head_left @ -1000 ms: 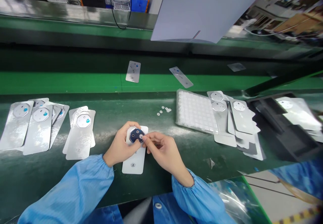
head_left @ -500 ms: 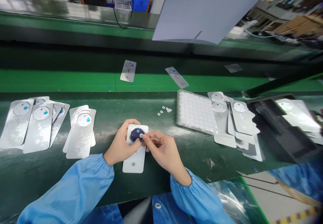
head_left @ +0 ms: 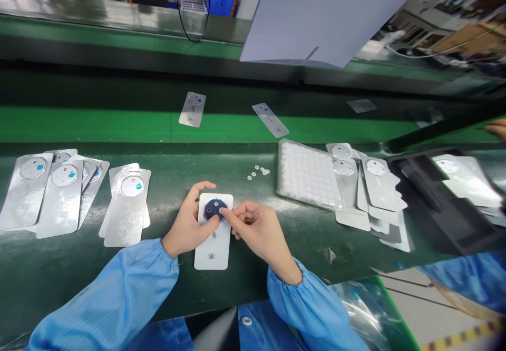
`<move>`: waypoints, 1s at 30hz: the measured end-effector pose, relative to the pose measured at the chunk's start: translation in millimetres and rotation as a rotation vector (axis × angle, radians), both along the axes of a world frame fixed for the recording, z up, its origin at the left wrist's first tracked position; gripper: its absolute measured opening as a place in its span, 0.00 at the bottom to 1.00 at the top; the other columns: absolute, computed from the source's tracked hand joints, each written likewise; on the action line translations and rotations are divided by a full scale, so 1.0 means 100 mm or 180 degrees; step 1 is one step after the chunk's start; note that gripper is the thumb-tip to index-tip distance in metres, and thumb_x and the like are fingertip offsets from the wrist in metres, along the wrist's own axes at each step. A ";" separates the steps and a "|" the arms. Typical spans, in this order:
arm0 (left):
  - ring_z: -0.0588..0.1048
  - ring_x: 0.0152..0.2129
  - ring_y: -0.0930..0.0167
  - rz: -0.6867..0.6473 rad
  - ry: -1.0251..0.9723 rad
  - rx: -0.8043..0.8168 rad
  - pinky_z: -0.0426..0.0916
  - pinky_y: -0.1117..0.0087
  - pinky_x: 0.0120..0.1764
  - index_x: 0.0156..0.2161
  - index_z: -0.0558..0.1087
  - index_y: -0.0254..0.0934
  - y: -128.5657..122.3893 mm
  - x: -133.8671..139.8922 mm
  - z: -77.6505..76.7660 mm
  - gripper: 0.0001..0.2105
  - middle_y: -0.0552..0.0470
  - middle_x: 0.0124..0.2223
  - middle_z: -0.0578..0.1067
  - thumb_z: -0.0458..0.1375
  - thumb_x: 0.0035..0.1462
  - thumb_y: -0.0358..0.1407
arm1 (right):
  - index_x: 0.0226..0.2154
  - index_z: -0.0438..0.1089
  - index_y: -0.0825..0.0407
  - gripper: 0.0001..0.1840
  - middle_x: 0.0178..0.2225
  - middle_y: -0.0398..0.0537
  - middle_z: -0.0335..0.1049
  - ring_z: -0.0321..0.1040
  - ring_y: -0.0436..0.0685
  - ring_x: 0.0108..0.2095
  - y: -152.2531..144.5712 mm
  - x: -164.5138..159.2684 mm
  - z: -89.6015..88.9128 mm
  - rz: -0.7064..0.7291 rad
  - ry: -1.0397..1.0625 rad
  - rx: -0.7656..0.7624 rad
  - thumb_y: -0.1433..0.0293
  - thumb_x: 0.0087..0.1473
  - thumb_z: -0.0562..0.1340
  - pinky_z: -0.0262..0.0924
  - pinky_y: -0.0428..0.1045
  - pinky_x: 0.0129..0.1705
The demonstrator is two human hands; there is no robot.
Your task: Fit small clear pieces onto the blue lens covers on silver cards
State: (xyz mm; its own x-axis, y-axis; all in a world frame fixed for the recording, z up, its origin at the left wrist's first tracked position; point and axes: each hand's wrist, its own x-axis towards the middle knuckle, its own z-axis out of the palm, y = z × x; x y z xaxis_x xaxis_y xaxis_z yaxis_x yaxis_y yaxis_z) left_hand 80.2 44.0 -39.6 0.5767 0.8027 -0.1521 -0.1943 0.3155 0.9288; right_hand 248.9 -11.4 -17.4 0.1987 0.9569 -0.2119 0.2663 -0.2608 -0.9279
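A light silver phone-back-shaped panel (head_left: pixel 212 245) lies in front of me, with a dark round-cornered window near its top that has small holes. My left hand (head_left: pixel 188 226) grips the panel's left edge, thumb pressed beside the window and index finger lifted off the top corner. My right hand (head_left: pixel 255 228) pinches a small white ring (head_left: pixel 222 211) at the right side of the window; the fingertips partly hide it. Several loose white rings (head_left: pixel 257 167) lie on the bench beyond my right hand.
A clear tray of white pieces (head_left: pixel 306 174) stands right of the rings. Panels are piled at left (head_left: pixel 59 203) and right (head_left: pixel 377 182). Single panels (head_left: pixel 192 109) lie on the green strip (head_left: pixel 118 124). A black tray (head_left: pixel 446 203) and another person's hand (head_left: pixel 498 128) are at far right.
My left index finger has lifted away from the panel's top edge. The white ring is more covered by my right fingertips. Another person's hand has come in at far right.
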 end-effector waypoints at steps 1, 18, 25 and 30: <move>0.73 0.20 0.73 -0.0004 -0.0052 -0.0048 0.68 0.74 0.24 0.59 0.57 0.42 0.00 0.00 0.00 0.30 0.56 0.30 0.75 0.66 0.55 0.33 | 0.22 0.67 0.50 0.25 0.17 0.42 0.69 0.65 0.51 0.17 0.02 0.02 0.00 -0.0026 -0.0033 0.0038 0.49 0.51 0.72 0.60 0.46 0.21; 0.76 0.24 0.72 0.0356 -0.0031 -0.0327 0.74 0.74 0.28 0.62 0.59 0.41 -0.01 0.06 0.02 0.35 0.55 0.33 0.77 0.70 0.53 0.42 | 0.39 0.77 0.53 0.22 0.35 0.53 0.82 0.80 0.61 0.33 0.03 -0.05 -0.03 -0.0136 0.1004 0.0131 0.51 0.51 0.72 0.76 0.52 0.34; 0.74 0.26 0.73 0.0354 0.0261 -0.0126 0.71 0.75 0.28 0.63 0.68 0.37 -0.06 0.07 0.00 0.31 0.50 0.37 0.79 0.68 0.56 0.41 | 0.35 0.76 0.53 0.21 0.30 0.50 0.80 0.77 0.58 0.28 0.02 -0.08 -0.07 -0.0159 0.0804 0.0106 0.53 0.49 0.73 0.72 0.49 0.28; 0.74 0.26 0.73 0.0517 0.0304 -0.0272 0.70 0.75 0.29 0.63 0.69 0.37 -0.03 0.09 -0.05 0.31 0.50 0.37 0.80 0.69 0.55 0.39 | 0.37 0.76 0.53 0.21 0.31 0.50 0.80 0.78 0.58 0.30 0.07 -0.06 -0.12 -0.0084 0.0928 0.0111 0.52 0.52 0.71 0.71 0.49 0.29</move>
